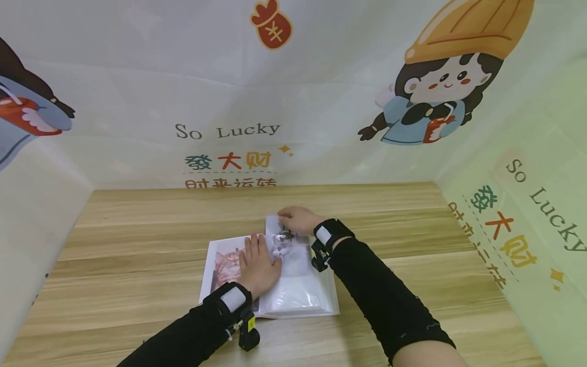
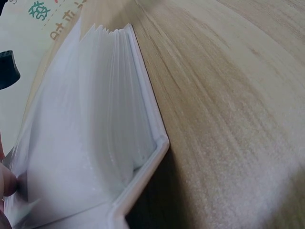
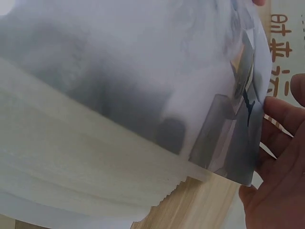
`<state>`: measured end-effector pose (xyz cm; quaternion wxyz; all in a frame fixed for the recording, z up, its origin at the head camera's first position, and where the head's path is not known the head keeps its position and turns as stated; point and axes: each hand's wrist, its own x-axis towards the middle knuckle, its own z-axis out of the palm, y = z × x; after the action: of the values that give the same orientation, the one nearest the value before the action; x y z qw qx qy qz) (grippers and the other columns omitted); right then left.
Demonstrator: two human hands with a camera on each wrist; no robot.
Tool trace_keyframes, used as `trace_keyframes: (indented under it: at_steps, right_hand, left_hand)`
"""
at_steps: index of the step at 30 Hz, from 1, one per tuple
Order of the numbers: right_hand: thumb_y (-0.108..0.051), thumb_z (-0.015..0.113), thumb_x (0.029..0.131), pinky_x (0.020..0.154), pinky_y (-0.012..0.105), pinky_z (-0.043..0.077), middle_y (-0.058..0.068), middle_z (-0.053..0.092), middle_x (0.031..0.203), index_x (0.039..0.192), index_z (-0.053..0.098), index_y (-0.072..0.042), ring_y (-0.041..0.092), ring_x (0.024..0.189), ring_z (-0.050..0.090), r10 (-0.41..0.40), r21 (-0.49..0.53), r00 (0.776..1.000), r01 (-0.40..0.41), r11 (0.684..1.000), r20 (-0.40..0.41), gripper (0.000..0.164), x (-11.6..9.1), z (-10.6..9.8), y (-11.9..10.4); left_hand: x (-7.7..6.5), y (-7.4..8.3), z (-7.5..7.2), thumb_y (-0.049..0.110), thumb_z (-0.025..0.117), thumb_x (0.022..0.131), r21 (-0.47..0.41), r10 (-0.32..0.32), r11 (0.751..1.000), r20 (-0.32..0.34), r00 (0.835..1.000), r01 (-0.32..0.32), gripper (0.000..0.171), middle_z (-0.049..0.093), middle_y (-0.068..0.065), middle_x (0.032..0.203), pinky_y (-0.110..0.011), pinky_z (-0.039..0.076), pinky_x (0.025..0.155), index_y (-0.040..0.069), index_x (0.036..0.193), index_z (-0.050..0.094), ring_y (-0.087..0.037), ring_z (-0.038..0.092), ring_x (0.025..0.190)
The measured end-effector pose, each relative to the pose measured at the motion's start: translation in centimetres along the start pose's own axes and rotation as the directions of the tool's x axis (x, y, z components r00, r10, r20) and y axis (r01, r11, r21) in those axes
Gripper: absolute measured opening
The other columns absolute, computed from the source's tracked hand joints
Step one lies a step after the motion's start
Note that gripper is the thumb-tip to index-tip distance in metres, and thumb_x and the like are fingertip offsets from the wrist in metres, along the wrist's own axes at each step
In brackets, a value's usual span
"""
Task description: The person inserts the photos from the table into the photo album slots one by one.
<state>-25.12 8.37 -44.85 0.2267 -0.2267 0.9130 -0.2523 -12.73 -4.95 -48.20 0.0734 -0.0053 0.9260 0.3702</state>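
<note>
A photo album lies spread on the wood table, with several clear sleeves fanned at its bottom edge. A pink cat picture shows on its left side. My left hand rests spread over the middle of the album, fingers pointing away. Beyond the album's top edge sticks out a white glossy sheet. The fingers of my right hand bend at its upper edge. In the right wrist view the sheet looks curved and shiny; part of the right fingertips is hidden there.
The wood table reaches to a printed cloth backdrop behind and at the sides. Both wrists wear black straps with small cameras; one wrist camera hangs below the left wrist.
</note>
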Motion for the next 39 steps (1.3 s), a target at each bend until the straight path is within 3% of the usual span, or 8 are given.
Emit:
trace_keyframes:
  at_steps: [10, 17, 23, 33, 39]
  right_hand:
    - [-0.015, 0.043, 0.104, 0.109, 0.038, 0.033, 0.020, 0.053, 0.138, 0.140, 0.049, 0.005, 0.030, 0.129, 0.047, -0.052, 0.006, 0.994, 0.052, 0.999, 0.096, 0.042, -1.7, 0.4, -0.3]
    - [-0.010, 0.046, 0.100, 0.107, 0.037, 0.035, 0.023, 0.053, 0.137, 0.137, 0.050, 0.009, 0.032, 0.128, 0.048, -0.121, -0.024, 0.989, 0.123, 0.992, 0.091, 0.041, -2.9, 0.7, -0.6]
    - [-0.012, 0.047, 0.100, 0.109, 0.038, 0.032, 0.023, 0.050, 0.140, 0.140, 0.046, 0.009, 0.032, 0.132, 0.044, -0.114, -0.033, 0.985, 0.119, 0.992, 0.130, 0.045, -3.5, 0.8, -0.8]
    - [-0.010, 0.050, 0.099, 0.105, 0.038, 0.038, 0.020, 0.056, 0.133, 0.138, 0.048, 0.008, 0.028, 0.122, 0.052, -0.152, -0.028, 0.980, 0.156, 0.987, 0.129, 0.043, -4.2, 1.2, -0.7]
    - [-0.013, 0.054, 0.098, 0.106, 0.041, 0.037, 0.019, 0.054, 0.136, 0.144, 0.043, 0.005, 0.029, 0.126, 0.050, -0.145, -0.088, 0.979, 0.159, 0.983, 0.141, 0.050, -4.6, 1.4, -0.8]
  left_hand:
    - [0.0, 0.4, -0.2, 0.018, 0.048, 0.097, 0.005, -0.015, 1.000, 0.013, 1.000, 0.015, 0.071, 0.005, -0.034, 0.156, -0.059, -0.003, 0.112, -0.017, 0.148, 0.014, -0.045, -0.003, 0.144]
    - [0.1, 0.3, -0.2, 0.018, 0.048, 0.097, 0.001, -0.019, 1.000, 0.015, 1.000, 0.019, 0.071, 0.004, -0.034, 0.156, -0.059, -0.004, 0.112, -0.017, 0.147, 0.014, -0.045, -0.004, 0.144]
    - [0.2, 0.2, 0.0, 0.018, 0.048, 0.097, 0.028, -0.023, 0.999, 0.012, 1.000, 0.023, 0.070, 0.006, -0.033, 0.156, -0.059, -0.002, 0.112, -0.016, 0.148, 0.014, -0.044, -0.003, 0.145]
    - [0.1, 0.3, -0.1, 0.017, 0.049, 0.096, 0.019, -0.013, 1.000, 0.015, 1.000, 0.012, 0.071, 0.005, -0.034, 0.156, -0.060, -0.002, 0.112, -0.018, 0.147, 0.014, -0.045, -0.003, 0.144]
    - [0.3, 0.1, 0.2, 0.017, 0.048, 0.096, 0.031, -0.011, 0.999, 0.018, 1.000, 0.011, 0.071, 0.005, -0.034, 0.156, -0.060, -0.002, 0.111, -0.018, 0.148, 0.013, -0.046, -0.004, 0.144]
